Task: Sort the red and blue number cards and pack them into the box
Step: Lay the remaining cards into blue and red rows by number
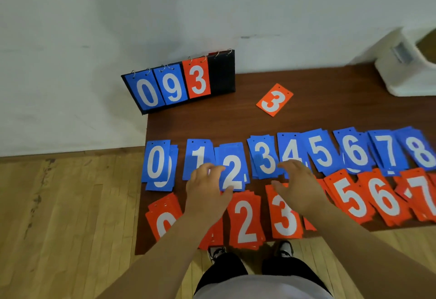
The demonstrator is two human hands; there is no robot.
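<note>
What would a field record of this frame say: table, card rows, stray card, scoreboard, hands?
surface: dark wooden table
blue row: piles 0 to 8, far row, overlapping
red row: near row; 0, 2, 3, 5, 6, 7 visible, others hidden by arms
loose card: red 3, lying apart behind the rows
scoreboard: flip scoreboard at far left corner, showing 0 9 3
left hand: on blue 2 pile, grip unclear
right hand: open, fingertips reaching blue 3 pile and blue 4 pile

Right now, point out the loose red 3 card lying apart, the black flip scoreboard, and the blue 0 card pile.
loose red 3 card (274,100): head view, card centre.
black flip scoreboard (221,74): head view, bare panel.
blue 0 card pile (157,163): head view, top card.
</note>
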